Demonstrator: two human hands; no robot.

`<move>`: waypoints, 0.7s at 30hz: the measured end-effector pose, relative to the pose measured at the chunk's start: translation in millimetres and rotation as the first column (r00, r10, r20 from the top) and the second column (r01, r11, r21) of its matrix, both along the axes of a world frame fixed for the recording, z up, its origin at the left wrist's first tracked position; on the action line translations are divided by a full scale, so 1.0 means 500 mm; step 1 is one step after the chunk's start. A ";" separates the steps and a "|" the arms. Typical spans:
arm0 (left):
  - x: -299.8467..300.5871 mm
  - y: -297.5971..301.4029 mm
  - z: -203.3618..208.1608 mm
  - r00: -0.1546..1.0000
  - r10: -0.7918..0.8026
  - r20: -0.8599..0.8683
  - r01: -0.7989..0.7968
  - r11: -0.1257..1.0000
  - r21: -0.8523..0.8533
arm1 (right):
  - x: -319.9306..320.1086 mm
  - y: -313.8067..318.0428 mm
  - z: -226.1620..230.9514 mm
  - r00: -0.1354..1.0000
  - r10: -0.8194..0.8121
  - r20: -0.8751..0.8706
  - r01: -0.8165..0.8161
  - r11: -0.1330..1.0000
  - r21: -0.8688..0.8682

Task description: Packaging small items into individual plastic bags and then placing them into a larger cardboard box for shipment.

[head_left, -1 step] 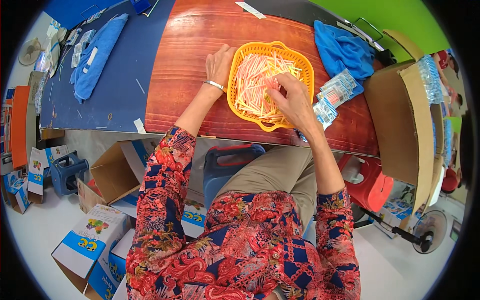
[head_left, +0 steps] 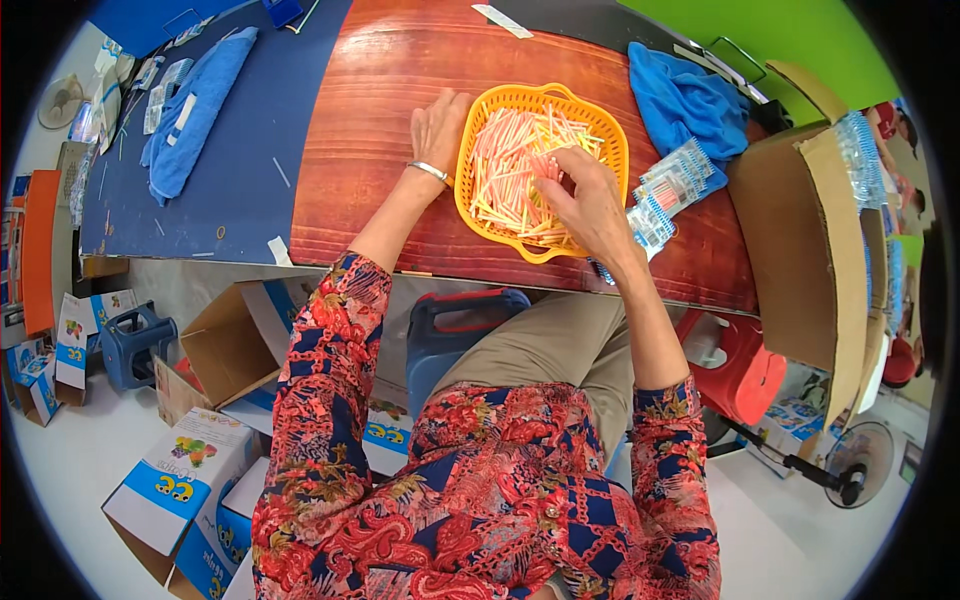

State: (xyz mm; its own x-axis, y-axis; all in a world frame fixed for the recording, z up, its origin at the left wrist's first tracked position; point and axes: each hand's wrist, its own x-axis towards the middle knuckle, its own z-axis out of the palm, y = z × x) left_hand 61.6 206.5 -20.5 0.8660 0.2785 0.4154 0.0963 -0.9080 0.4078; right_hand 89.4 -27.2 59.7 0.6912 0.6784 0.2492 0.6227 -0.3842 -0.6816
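Right fingers among pink sticks, yellow basket, reddish table

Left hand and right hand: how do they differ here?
The left hand is outside the yellow basket, beside it on the table; the right hand reaches in among the thin sticks. The left hand has a silvery bracelet at its wrist; the right hand's wrist is bare. Both are ungloved, below patterned sleeves.
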 end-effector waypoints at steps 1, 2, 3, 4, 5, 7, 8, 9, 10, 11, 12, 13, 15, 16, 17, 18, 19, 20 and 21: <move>0.000 0.004 -0.005 0.999 0.014 0.046 -0.016 0.999 0.037 | 0.001 -0.001 0.000 1.000 -0.001 0.012 0.000 1.000 0.019; 0.000 0.005 -0.005 0.999 0.021 0.049 -0.023 0.999 0.038 | 0.002 -0.005 -0.002 1.000 0.006 0.015 -0.006 1.000 0.020; 0.000 0.005 -0.004 0.995 0.097 0.023 -0.096 0.995 -0.005 | 0.003 -0.012 -0.002 1.000 -0.016 -0.025 0.016 1.000 0.014; -0.005 0.011 -0.003 0.984 0.180 -0.006 -0.181 0.983 -0.042 | 0.003 -0.015 -0.003 0.997 -0.028 -0.067 0.029 1.000 0.012; -0.011 0.019 -0.002 0.964 0.264 -0.037 -0.267 0.961 -0.079 | 0.002 -0.017 -0.004 0.993 -0.037 -0.108 0.038 0.999 0.006; -0.019 0.045 0.002 0.965 0.259 -0.040 -0.260 0.934 -0.245 | 0.002 -0.022 -0.003 0.979 -0.026 -0.201 0.034 0.999 0.038; -0.023 0.060 0.004 0.973 0.229 -0.035 -0.224 0.886 -0.407 | 0.002 -0.025 -0.001 0.955 -0.035 -0.295 0.056 0.997 0.061; -0.029 0.068 0.002 0.979 0.203 -0.021 -0.180 0.809 -0.560 | 0.001 -0.028 0.001 0.921 -0.043 -0.386 0.077 0.994 0.074; -0.033 0.070 0.001 0.972 0.236 -0.014 -0.202 0.799 -0.566 | 0.001 -0.028 0.008 0.926 -0.014 -0.378 0.043 0.997 0.069; -0.033 0.066 -0.002 0.975 0.201 0.096 -0.126 0.853 -0.506 | -0.001 -0.027 0.016 0.911 -0.016 -0.412 0.054 0.995 0.082; -0.032 0.059 0.000 0.968 0.151 0.201 -0.050 0.899 -0.435 | 0.000 -0.029 0.024 0.896 -0.026 -0.444 0.072 0.993 0.089; -0.031 0.051 0.000 0.961 0.180 0.209 -0.070 0.891 -0.448 | 0.005 -0.034 0.030 0.901 -0.007 -0.434 0.045 0.996 0.076; -0.027 0.030 0.012 0.993 0.117 -0.012 -0.113 0.923 -0.368 | 0.016 -0.048 0.042 0.963 0.015 -0.267 -0.032 0.998 -0.061; -0.025 0.021 0.012 0.991 0.136 -0.007 -0.129 0.916 -0.381 | 0.017 -0.048 0.045 0.982 0.037 -0.184 -0.062 0.989 -0.132; -0.021 0.015 0.008 0.991 0.131 -0.010 -0.127 0.932 -0.339 | 0.013 -0.038 0.057 0.983 0.052 -0.179 -0.079 0.986 -0.145; -0.015 0.009 0.003 0.992 0.124 -0.013 -0.122 0.947 -0.297 | 0.010 -0.030 0.075 0.992 0.121 -0.033 -0.125 0.958 -0.259; -0.010 0.003 0.003 0.994 0.112 -0.018 -0.113 0.961 -0.254 | 0.008 -0.022 0.095 0.974 0.200 0.105 -0.148 0.916 -0.373; -0.005 -0.001 0.002 0.993 0.120 -0.015 -0.119 0.956 -0.267 | 0.007 -0.012 0.108 0.929 0.290 0.229 -0.150 0.863 -0.483; 0.000 -0.003 0.001 0.992 0.123 -0.038 -0.129 0.951 -0.281 | 0.005 -0.001 0.114 0.926 0.299 0.228 -0.154 0.856 -0.494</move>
State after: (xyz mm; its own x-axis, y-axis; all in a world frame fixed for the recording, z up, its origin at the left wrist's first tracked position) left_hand 61.7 205.0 -20.0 0.8233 0.4893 0.2877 0.2131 -0.7363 0.6423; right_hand 91.8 -27.9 116.6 0.4501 0.8924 0.0320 0.8702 -0.4303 -0.2399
